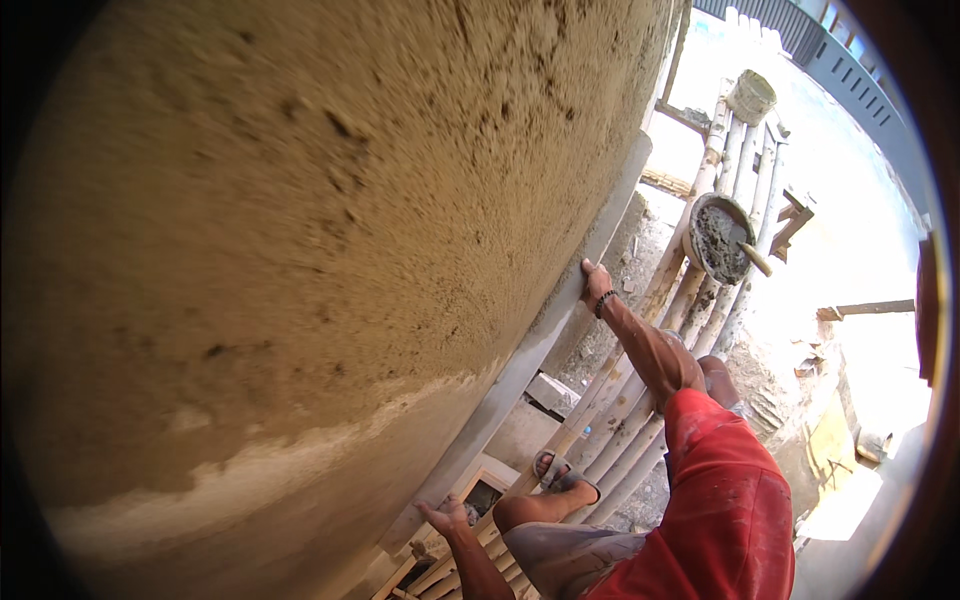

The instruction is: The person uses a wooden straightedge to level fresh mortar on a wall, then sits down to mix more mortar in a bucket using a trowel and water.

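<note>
With the right fingers (589, 267) gripping the long board (515, 382) and the left fingers (430, 512) spread wide near its lower end, apply even pressure beside both, seating it flat against the wall (330, 270).

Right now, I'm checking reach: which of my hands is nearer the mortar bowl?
Your right. The right hand is on the board, below and left of the mortar bowl in the picture; the left hand is farther off, near the board's lower end.
</note>
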The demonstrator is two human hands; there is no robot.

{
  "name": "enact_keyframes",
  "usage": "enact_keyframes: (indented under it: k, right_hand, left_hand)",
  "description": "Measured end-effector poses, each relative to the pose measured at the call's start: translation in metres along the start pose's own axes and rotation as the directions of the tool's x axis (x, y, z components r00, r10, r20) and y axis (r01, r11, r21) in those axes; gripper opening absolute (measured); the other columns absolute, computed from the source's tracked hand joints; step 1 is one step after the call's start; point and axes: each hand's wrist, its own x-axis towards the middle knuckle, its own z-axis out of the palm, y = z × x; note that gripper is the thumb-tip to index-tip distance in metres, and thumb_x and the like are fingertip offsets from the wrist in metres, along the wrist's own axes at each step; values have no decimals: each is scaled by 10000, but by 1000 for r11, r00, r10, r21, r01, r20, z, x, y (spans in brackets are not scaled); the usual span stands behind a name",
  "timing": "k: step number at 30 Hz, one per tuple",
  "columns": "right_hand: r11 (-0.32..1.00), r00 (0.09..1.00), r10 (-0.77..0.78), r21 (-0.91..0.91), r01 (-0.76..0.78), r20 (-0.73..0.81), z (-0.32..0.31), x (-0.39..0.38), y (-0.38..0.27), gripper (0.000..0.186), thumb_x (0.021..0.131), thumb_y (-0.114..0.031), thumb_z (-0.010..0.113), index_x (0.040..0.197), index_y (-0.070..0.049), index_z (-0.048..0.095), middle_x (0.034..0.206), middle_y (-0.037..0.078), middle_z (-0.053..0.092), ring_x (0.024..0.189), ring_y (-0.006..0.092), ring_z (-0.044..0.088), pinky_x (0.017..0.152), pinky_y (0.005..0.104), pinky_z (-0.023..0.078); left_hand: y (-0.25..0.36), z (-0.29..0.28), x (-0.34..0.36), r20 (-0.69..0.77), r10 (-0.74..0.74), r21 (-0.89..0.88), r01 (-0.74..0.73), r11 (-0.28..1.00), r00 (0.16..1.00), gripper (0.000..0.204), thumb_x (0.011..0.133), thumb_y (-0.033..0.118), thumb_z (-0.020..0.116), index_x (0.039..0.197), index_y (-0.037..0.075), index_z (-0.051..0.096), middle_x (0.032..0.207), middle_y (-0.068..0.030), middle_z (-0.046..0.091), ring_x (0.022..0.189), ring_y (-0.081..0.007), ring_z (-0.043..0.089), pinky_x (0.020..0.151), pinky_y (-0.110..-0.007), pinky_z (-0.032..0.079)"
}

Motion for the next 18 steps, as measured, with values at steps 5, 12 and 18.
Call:
enact_keyframes:
  k: [5,12,18]
  right_hand:
    - [993,993,-113,20,113,-16,22,-29,-73,388,925,-223,491,1198,33,391,1114,211,548,945,340,600,785,536,510]
    - [985,985,-156,-81,151,-70,65,-85,-120,466,909,-235,518,1250,41,362,1114,205,545,941,321,591,802,501,505]
    - [978,981,-183,-118,175,-61,86,-125,-149,478,905,-232,524,1261,38,354,1125,207,540,970,311,581,799,468,511]
  left_hand:
    - [11,40,-36,22,-113,-117,114,987,993,568,810,322,676,1281,100,448,1301,-72,492,1181,-268,467,928,-423,426]
    - [57,75,-82,-32,-199,-188,190,964,979,503,835,279,657,1251,61,477,1292,-108,502,1153,-287,493,928,-432,441]
    - [97,90,-106,-103,-196,-201,173,964,975,440,887,264,585,1244,29,479,1286,-118,510,1163,-291,492,943,-447,441]
